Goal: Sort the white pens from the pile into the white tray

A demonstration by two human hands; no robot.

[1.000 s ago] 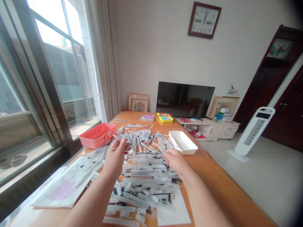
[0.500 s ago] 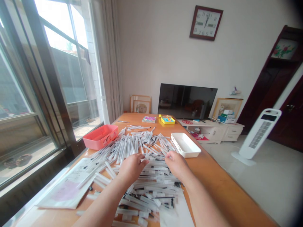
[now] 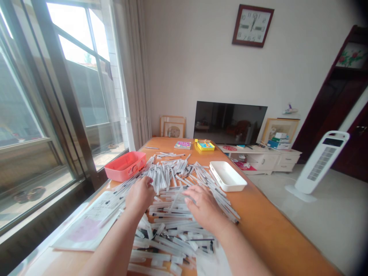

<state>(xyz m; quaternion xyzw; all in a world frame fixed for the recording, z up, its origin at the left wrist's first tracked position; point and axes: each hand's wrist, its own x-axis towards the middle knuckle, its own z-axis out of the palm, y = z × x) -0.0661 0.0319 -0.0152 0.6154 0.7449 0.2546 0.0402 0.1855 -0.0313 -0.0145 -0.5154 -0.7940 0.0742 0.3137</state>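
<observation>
Clear plastic pen barrels (image 3: 161, 178), several with black parts, lie in a broad heap over the wooden table. My left hand (image 3: 140, 196) is over the left side of the heap, its fingers curled in and partly turned from view; whatever they hold, if anything, is hidden. On the right, my right hand (image 3: 202, 207) hovers low over the heap with thumb and fingers apart. A single pen barrel (image 3: 175, 201) slants just left of its fingertips, and I cannot tell whether it touches them. Shorter translucent pen caps (image 3: 175, 268) lie mixed in closer to me.
A pink basket (image 3: 125, 166) stands at the left edge of the table (image 3: 264, 226), a white tray (image 3: 228, 176) at the right. Printed sheets (image 3: 83, 226) lie at left. Farther back are a pen (image 3: 151, 148), a booklet (image 3: 182, 145) and a yellow box (image 3: 205, 145).
My left hand has moved left and slightly up, away from the right hand. My right hand has shifted slightly left and its fingers have spread. More barrels show at right, below the white tray.
</observation>
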